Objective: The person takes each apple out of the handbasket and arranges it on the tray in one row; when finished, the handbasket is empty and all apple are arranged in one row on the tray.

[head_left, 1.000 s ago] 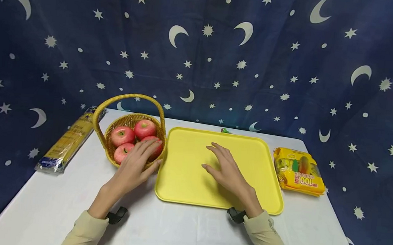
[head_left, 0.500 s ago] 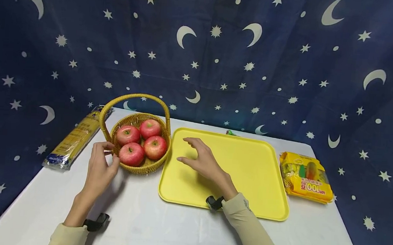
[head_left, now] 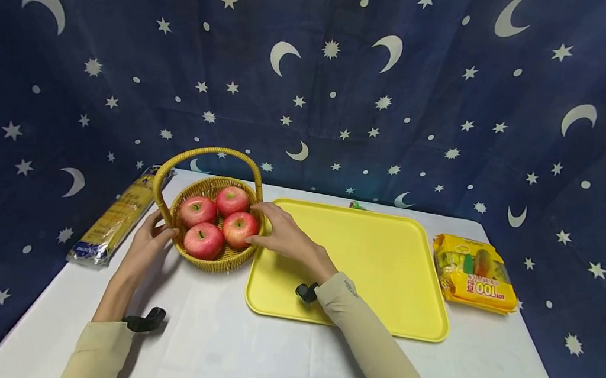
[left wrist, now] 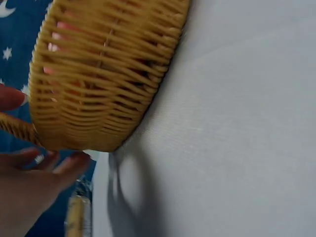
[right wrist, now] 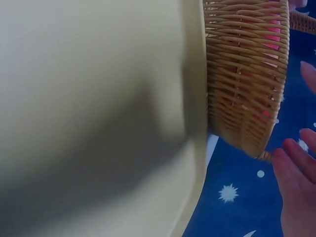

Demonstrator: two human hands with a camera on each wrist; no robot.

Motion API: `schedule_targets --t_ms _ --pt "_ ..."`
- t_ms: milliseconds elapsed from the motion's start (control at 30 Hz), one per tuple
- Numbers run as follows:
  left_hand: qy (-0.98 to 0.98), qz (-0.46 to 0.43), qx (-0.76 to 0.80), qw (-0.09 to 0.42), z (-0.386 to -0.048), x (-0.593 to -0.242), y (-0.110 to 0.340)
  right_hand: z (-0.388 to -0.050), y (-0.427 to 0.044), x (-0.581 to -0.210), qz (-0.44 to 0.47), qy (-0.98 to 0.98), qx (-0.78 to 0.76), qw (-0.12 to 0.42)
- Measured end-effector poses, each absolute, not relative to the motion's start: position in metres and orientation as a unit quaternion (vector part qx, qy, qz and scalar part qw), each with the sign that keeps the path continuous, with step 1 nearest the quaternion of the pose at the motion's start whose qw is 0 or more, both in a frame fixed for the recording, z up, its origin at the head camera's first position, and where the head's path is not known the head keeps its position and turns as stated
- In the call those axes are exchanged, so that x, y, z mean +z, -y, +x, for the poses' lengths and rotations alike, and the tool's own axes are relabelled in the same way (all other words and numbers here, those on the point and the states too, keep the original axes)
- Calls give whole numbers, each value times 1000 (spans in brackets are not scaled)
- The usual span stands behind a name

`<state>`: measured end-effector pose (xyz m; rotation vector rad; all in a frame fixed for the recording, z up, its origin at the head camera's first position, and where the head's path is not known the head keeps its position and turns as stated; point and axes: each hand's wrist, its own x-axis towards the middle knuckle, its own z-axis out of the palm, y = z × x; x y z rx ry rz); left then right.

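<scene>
A wicker basket (head_left: 225, 261) with a tall arched handle (head_left: 207, 149) stands on the table, holding several red apples (head_left: 203, 241). My left hand (head_left: 143, 247) is at the basket's left side, thumb and fingers spread on either side of the handle's base. In the left wrist view, that hand (left wrist: 27, 190) has its fingertips close under the woven wall. My right hand (head_left: 291, 238) reaches over the yellow tray (head_left: 360, 276) to the basket's right rim. Its fingers (right wrist: 291, 168) look relaxed and spread in the right wrist view; firm contact with the rim cannot be made out.
The tray's left edge meets the basket's right side. A long yellow plastic packet (head_left: 119, 216) lies left of the basket. A yellow bag (head_left: 475, 274) of sweets lies right of the tray. Behind the tray's far edge pokes a small green thing (head_left: 356, 205). A starry curtain (head_left: 328, 143) hangs behind.
My left hand has moved from over the apples to the basket's left side. My right hand has gone left from above the tray to the basket's right rim. The basket stays put.
</scene>
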<state>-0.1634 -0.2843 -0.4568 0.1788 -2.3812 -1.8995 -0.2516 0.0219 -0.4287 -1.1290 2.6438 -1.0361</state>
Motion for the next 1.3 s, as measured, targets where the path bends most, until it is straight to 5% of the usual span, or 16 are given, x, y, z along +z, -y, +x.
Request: schedule_targets --t_ms 200,633,1300 --pt "718 7 -694 53 -173 -468 293 -251 -5 -421 -399 -879 -255 54" --pt "637 -14 -770 -35 -185 -486 298 -255 12 -422 -391 -896 -190 96" --pt "633 -1 -771 -69 -183 -486 311 -247 18 -420 -410 -897 -163 -1"
